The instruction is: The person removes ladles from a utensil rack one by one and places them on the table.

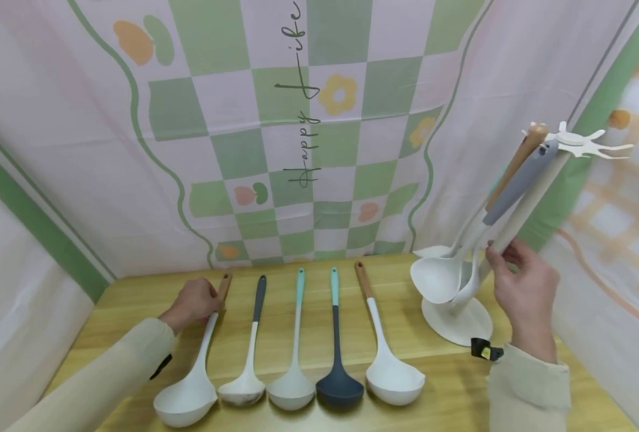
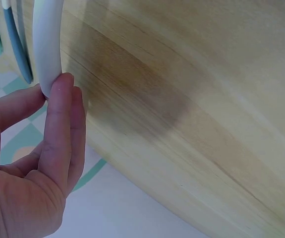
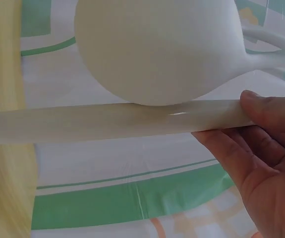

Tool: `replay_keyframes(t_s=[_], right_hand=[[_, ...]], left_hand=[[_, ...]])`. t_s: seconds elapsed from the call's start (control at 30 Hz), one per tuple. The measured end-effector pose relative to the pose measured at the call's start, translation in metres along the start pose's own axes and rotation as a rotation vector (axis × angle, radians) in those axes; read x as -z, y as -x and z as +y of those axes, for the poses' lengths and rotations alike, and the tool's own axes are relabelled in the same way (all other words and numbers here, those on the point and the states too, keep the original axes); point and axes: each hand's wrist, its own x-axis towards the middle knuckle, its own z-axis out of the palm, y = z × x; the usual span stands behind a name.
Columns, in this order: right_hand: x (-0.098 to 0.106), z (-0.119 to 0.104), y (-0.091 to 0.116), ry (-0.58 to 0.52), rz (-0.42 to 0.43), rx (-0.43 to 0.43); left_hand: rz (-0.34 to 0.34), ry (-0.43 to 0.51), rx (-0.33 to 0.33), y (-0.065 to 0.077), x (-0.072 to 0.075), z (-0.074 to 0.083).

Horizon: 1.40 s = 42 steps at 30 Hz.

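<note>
A large white cloth [image 1: 332,153] with green checks, fruit and flower prints and the words "Happy Life" is hanging at 12 o'clock. A light wood counter [image 1: 400,321] is spreading below it, toward 6 o'clock. At 3 o'clock a cream utensil stand [image 1: 531,205] is rising from a round base, its pole leaning toward 1 o'clock and its pronged hooks fanning out at the top; whether the base is sitting flat is hard to tell. Several hanging ladles [image 1: 438,279] are dangling from the hooks, one handle showing brown and one grey, with white bowls clustering just above the base.

Five more ladles are lying side by side, handles pointing toward 12, bowls toward 6. The two biggest are ending the row: a white brown-handled ladle [image 1: 196,381] between 7 and 8 o'clock, and its look-alike [image 1: 389,366] at 5. Between them are lying a pale turquoise-handled ladle [image 1: 296,354], a dark turquoise-handled ladle [image 1: 338,354], both near 6, and a smaller white dark-handled ladle [image 1: 251,354] at 7.

At 8 o'clock the left hand [image 1: 195,303] is pinching the white brown-handled ladle between thumb and fingers, near where handle and stem are meeting. Between 3 and 4 o'clock the right hand [image 1: 530,288] is gripping the stand's pole, thumb on one side, fingers on the other. Small black devices [image 1: 486,349] are showing at both wrists.
</note>
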Motion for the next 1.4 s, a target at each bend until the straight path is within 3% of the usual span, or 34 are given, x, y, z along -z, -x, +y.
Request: replay_keyframes(t_s=[0.23, 0.53, 0.67, 1.4], right_hand=[[0.0, 0.002, -0.002, -0.034, -0.019, -0.001], [0.005, 0.001, -0.004, 0.028, -0.101, -0.16], [0.008, 0.001, -0.004, 0.048, -0.089, -0.202], [0.009, 0.003, -0.004, 0.064, -0.071, -0.18]], left_hand=[[-0.001, 0.015, -0.003, 0.001, 0.0, 0.0], [0.011, -0.004, -0.009, 0.001, 0.0, 0.0], [0.011, -0.013, -0.011, 0.001, -0.001, 0.0], [0.01, -0.026, -0.013, 0.001, -0.001, 0.001]])
